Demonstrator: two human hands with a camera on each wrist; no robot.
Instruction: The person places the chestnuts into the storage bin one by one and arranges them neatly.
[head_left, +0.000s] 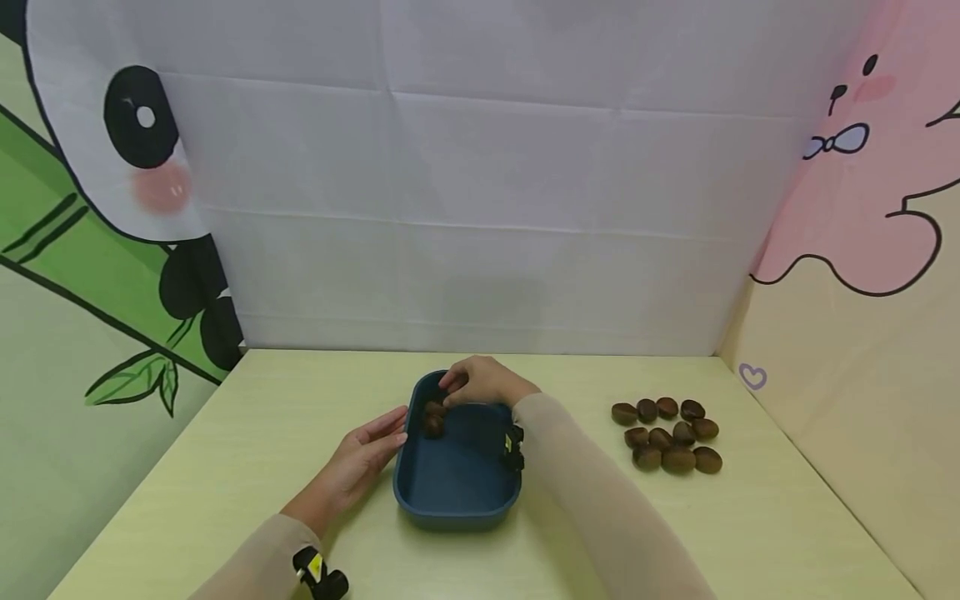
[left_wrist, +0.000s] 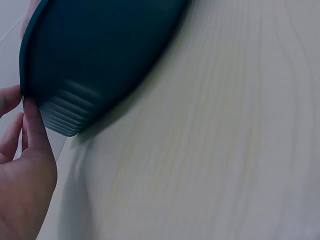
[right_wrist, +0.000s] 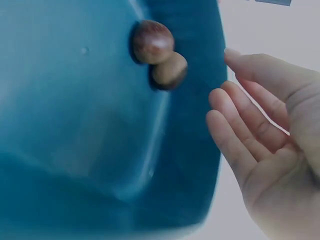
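With the left hand (head_left: pixel 356 467), touched the left wall of a dark blue container (head_left: pixel 457 487) from outside, with thumb and fingers nearly straight and spread a little at the rim. Wore a small black camera (head_left: pixel 318 575) over the beige left sleeve (head_left: pixel 255 556), close in front. Had the container upright on the pale table (head_left: pixel 750 517), just right of that hand. Off to the right, well apart from the container, saw eleven loose chestnuts (head_left: pixel 660 439) lying on the table in three rough rows, some touching. Inside the container, by the left wall and toward the far end, saw two more chestnuts (head_left: pixel 432 427), touching each other. Held the right hand (head_left: pixel 487 382) over that far end, with thumb and bent fingers parted; in the right wrist view, made out a gap between fingertips and both chestnuts. Could not tell whether any fingertip met the wall. Beyond the table's right edge, noticed a purple heart (head_left: pixel 753 376). Straight ahead, behind the table, faced a creased white sheet (head_left: pixel 480 167).
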